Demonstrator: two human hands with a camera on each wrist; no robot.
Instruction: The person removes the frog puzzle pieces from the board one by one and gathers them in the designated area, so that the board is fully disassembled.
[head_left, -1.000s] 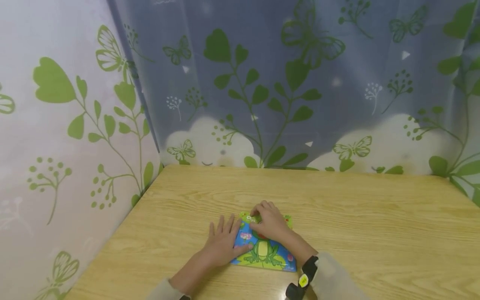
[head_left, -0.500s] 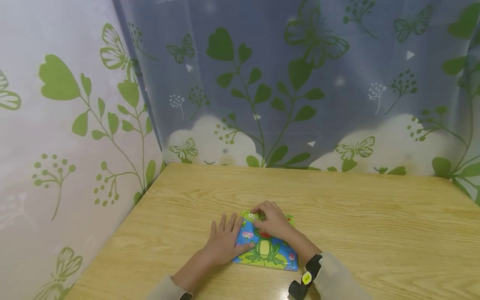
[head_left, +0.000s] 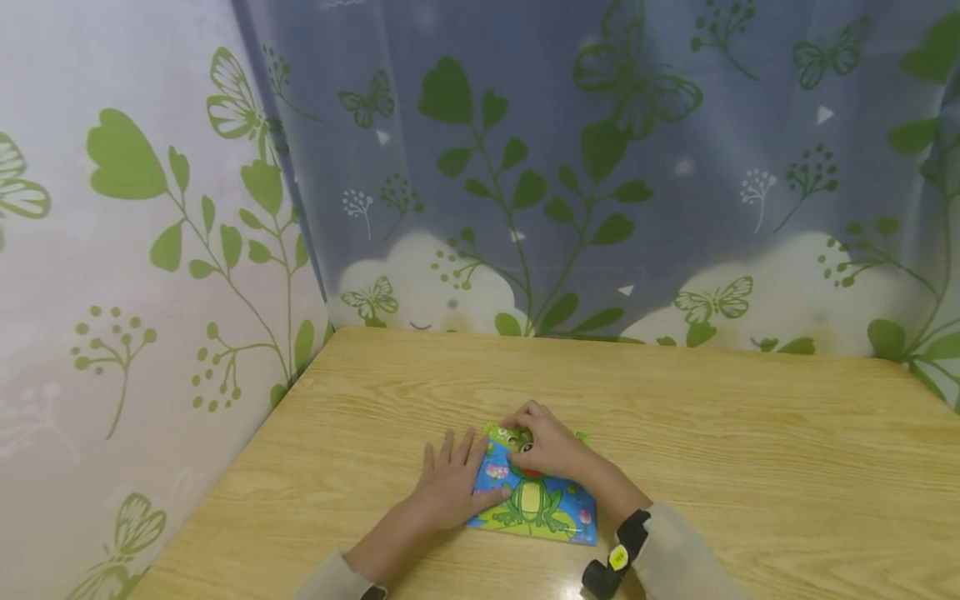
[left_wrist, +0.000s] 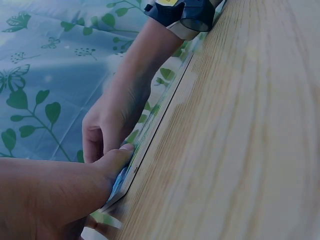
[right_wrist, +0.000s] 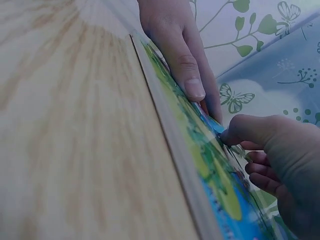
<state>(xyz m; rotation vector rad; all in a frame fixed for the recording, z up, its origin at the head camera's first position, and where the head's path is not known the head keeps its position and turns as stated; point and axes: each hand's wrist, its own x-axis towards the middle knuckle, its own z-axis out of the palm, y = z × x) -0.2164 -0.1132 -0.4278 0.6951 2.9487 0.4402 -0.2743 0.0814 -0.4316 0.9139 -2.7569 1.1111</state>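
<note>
A thin wooden picture puzzle (head_left: 530, 498) with a green frog on blue lies on the table in the head view. My left hand (head_left: 450, 492) rests along its left side, fingers spread, thumb over the picture. At the frog's head, my right hand (head_left: 553, 446) pinches a frog-head puzzle piece (head_left: 527, 447) between thumb and fingers. Beside the thumb, one printed eye of the frog shows; the hand hides much of the head and the upper right of the board. In the right wrist view, the board's pale edge (right_wrist: 172, 150) lies flat on the wood, with the left thumb (right_wrist: 192, 87) over it.
The light wood table (head_left: 750, 467) stretches out on both sides of the puzzle. Behind it hangs a blue cloth (head_left: 525, 167) with leaves and butterflies, and a pale printed cloth (head_left: 172, 350) stands along the left edge. A black wrist camera (head_left: 603, 575) sits on the right wrist.
The frog's eye now shows beside the right thumb, where the hand covered it before. My left hand keeps its place on the board. The head view has shifted slightly.
</note>
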